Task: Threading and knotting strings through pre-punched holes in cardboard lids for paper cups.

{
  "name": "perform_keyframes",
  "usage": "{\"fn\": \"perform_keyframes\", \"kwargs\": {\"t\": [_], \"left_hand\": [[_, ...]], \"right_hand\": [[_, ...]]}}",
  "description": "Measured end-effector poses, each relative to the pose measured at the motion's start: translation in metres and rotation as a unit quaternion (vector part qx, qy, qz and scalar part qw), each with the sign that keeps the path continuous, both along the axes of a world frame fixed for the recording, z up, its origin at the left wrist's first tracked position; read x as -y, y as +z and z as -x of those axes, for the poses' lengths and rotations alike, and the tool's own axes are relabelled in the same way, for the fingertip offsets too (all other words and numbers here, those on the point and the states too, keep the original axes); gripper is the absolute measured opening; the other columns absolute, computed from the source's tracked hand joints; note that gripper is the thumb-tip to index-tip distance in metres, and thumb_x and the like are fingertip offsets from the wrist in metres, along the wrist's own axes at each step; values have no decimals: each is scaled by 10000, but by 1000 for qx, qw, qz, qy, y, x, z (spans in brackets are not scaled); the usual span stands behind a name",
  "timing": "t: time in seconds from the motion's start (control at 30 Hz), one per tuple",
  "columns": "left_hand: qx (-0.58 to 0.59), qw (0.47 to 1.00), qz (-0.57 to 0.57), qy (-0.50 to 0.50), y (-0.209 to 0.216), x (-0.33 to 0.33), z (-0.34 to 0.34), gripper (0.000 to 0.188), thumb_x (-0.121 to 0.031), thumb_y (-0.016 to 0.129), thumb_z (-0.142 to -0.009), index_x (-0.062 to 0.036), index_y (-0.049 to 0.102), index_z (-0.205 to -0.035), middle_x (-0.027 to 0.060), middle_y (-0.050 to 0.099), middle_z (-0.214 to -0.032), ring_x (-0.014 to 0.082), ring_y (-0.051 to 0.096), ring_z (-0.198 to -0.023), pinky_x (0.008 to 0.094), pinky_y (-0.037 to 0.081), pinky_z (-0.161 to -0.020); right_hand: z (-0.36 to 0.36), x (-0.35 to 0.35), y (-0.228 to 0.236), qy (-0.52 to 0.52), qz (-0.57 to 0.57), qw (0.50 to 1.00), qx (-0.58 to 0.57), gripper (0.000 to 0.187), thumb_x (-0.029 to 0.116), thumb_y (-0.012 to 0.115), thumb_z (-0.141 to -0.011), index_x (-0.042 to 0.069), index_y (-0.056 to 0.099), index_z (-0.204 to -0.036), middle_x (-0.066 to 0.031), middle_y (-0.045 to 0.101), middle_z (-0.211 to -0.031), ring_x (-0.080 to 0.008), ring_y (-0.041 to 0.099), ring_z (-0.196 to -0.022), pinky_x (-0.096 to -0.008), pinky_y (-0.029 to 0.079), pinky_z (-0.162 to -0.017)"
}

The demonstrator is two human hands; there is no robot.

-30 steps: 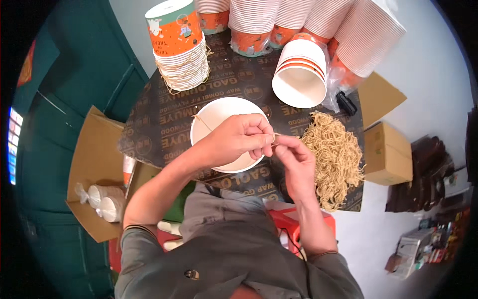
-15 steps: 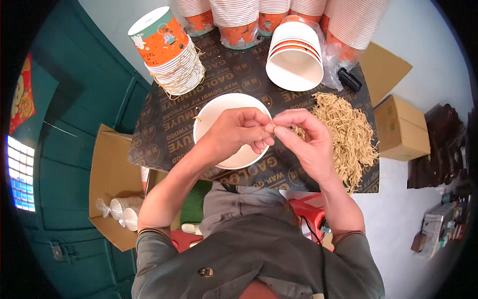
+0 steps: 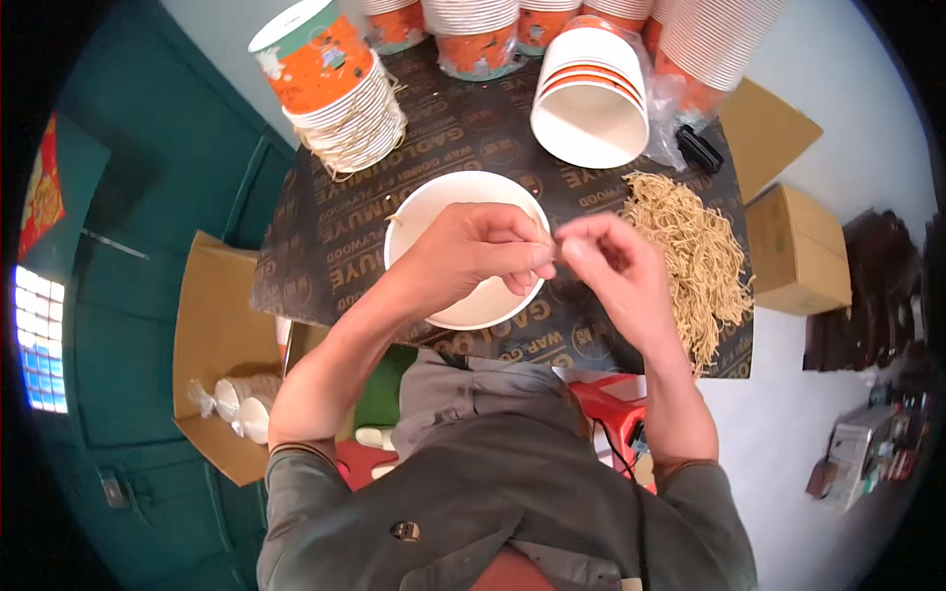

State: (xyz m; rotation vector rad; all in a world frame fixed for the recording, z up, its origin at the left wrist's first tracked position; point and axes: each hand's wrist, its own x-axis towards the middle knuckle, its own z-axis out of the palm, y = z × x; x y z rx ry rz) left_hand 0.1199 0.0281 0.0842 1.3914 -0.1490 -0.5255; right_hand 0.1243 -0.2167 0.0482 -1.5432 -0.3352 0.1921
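A white paper bucket point(image 3: 414, 222) stands with its open mouth up on the dark table, below my hands. A short tan cord end point(image 3: 394, 219) shows at its left rim. My left hand point(image 3: 483, 251) is over the bucket, thumb and fingers pinched together; what they hold is too small to make out. Just right of it, my right hand point(image 3: 616, 266) has its thumb and index finger drawn together, the tips blurred. A small gap separates the two hands. Beside my right hand lies a heap of tan cords point(image 3: 695, 266).
A stack of orange and white buckets with cords around it point(image 3: 340, 94) stands at the back left. Nested buckets point(image 3: 591, 118) lie tipped at the back right, near a black object point(image 3: 700, 148). Taller stacks line the back. Cardboard boxes point(image 3: 798, 251) flank the table point(image 3: 315, 217).
My fingertips, together before, have come slightly apart, my right hand moving off to the right. The whole view has shifted a little.
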Motion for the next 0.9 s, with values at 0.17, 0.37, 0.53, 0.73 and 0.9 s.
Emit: {"fn": "perform_keyframes", "kwargs": {"t": [0.17,0.37,0.53,0.73,0.9], "left_hand": [[58,998,-2,-5,-8,3,1,163,-130,794,-1048,15,762,-1116,43,775,-971,105,708,-846,272,569,-796],[90,995,27,-18,-17,10,0,143,-71,777,-1043,34,754,-1138,73,798,-1006,112,720,-883,273,581,-795],[72,996,59,18,-18,10,3,115,-47,778,-985,31,757,-1066,78,783,-928,119,720,-835,278,595,-740],[97,995,-7,-6,-19,11,-1,110,-61,820,-1004,-4,769,-1083,27,783,-975,94,730,-906,275,591,-828],[185,981,-59,30,-18,8,7,92,6,766,-1004,-5,729,-1088,7,745,-1033,94,707,-1000,308,603,-956]], "right_hand": [[12,0,-16,-9,-30,999,-24,136,70,818,-1043,20,786,-1165,38,756,-977,-27,663,-891,-211,524,-797],[10,4,-12,-7,-41,998,-37,15,48,769,-1071,37,776,-1076,53,720,-943,-26,596,-823,-213,479,-757],[15,0,-10,-52,83,974,203,76,-2,775,-989,18,702,-984,-44,726,-936,-144,675,-854,-315,536,-773],[21,0,-12,-90,186,885,417,181,-41,838,-894,35,713,-999,-118,743,-952,-287,714,-859,-382,563,-784],[18,-6,-15,-44,40,993,102,212,37,798,-1009,19,734,-1211,-24,747,-1070,-99,686,-950,-282,569,-875]]}}
